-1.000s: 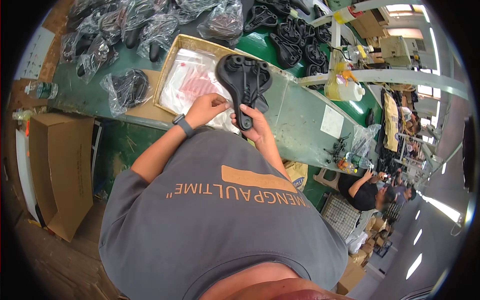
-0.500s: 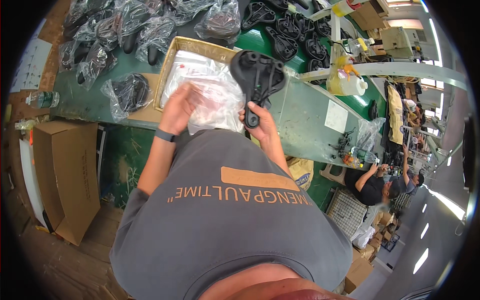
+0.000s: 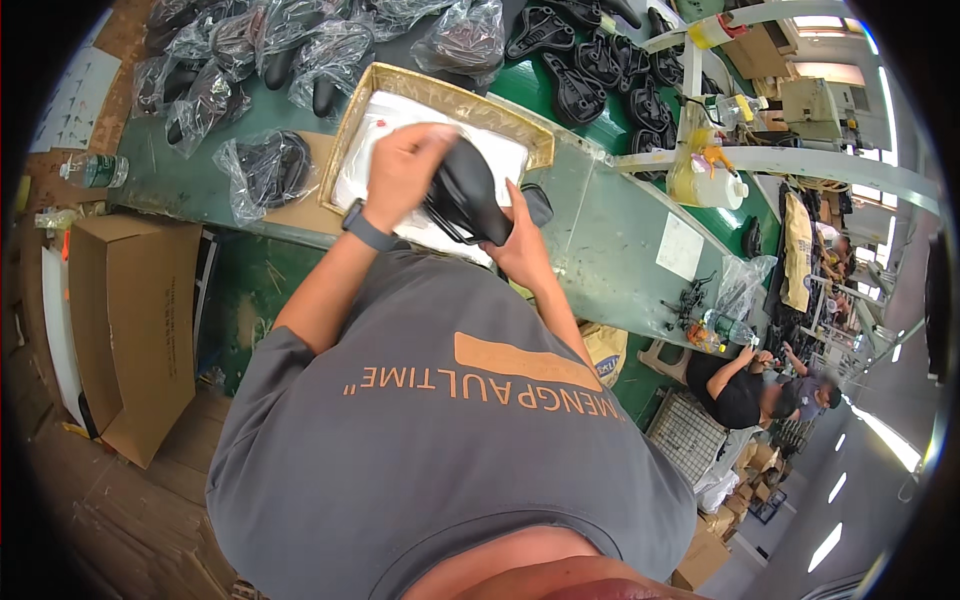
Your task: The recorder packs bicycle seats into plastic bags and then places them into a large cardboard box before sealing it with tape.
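A black bicycle saddle (image 3: pixel 472 185) is between my hands, its smooth top turned upward. The narrow nose is gripped in my right hand (image 3: pixel 518 240). Closed fingers of my left hand (image 3: pixel 405 170) lie against the wide end; whether plastic film is between them I cannot tell. Beneath the saddle is a shallow yellowish tray (image 3: pixel 345 125) holding a stack of white, filmy sheets or bags (image 3: pixel 375 115). Beside my right hand a dark object (image 3: pixel 538 205) rests on the table, partly hidden.
Saddles in clear plastic (image 3: pixel 265 172) lie to the left and far left of the green table (image 3: pixel 590 215). Several bare saddles (image 3: pixel 575 90) lie beyond the tray. A white frame bar (image 3: pixel 780 165) crosses at right, with a bottle (image 3: pixel 705 185) hanging there. A cardboard box (image 3: pixel 135 320) stands at left.
The saddle has turned from underside up to top up and shifted over the tray. My left hand has moved from a clear plastic bag to the saddle's wide end; the loose bag no longer shows.
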Tool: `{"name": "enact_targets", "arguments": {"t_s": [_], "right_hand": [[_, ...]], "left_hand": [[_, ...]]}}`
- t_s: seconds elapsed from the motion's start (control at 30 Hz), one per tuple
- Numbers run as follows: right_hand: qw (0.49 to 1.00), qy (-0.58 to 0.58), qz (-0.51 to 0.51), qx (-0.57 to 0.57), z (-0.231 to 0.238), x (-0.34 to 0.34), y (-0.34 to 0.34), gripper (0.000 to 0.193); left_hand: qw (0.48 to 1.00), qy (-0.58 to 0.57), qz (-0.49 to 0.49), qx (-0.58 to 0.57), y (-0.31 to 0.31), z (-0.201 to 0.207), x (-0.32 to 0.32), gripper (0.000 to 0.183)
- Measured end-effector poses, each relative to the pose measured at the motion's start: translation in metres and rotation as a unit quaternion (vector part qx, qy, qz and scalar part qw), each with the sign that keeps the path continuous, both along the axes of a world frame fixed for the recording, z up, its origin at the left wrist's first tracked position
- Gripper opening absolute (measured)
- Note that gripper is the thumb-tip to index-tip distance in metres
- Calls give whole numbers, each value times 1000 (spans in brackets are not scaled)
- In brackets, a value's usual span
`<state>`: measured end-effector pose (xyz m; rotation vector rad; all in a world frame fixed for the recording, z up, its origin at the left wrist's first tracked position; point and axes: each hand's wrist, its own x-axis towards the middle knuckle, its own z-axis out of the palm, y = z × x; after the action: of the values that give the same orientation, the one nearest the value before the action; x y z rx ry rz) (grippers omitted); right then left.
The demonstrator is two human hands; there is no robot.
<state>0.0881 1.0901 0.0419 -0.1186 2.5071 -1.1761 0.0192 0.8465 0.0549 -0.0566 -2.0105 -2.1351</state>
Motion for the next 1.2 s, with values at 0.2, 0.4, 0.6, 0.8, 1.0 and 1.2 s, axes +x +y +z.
{"name": "enact_targets", "arguments": {"t_s": [0.2, 0.4, 0.6, 0.8, 1.0, 1.2], "right_hand": [[853, -166, -235, -435, -49, -18, 35, 91], [925, -6, -179, -336, -12, -60, -10, 83], [963, 39, 33, -263, -14, -75, -27, 86], [852, -405, 26, -330, -30, -101, 36, 80], [938, -123, -218, -241, -130, -234, 177, 49], [918, -18, -334, -214, -214, -430, 195, 58]], "left_hand": [[926, -65, -372, 26, 1, 48, 56, 31], [950, -251, -166, 87, 4, -19, 11, 57], [910, -261, -78, 314, -42, -40, -124, 53], [908, -245, 97, 326, -114, -101, -236, 49], [974, -68, 57, -207, -6, -107, -166, 40], [898, -65, -300, -314, 54, -112, -80, 27]]}}
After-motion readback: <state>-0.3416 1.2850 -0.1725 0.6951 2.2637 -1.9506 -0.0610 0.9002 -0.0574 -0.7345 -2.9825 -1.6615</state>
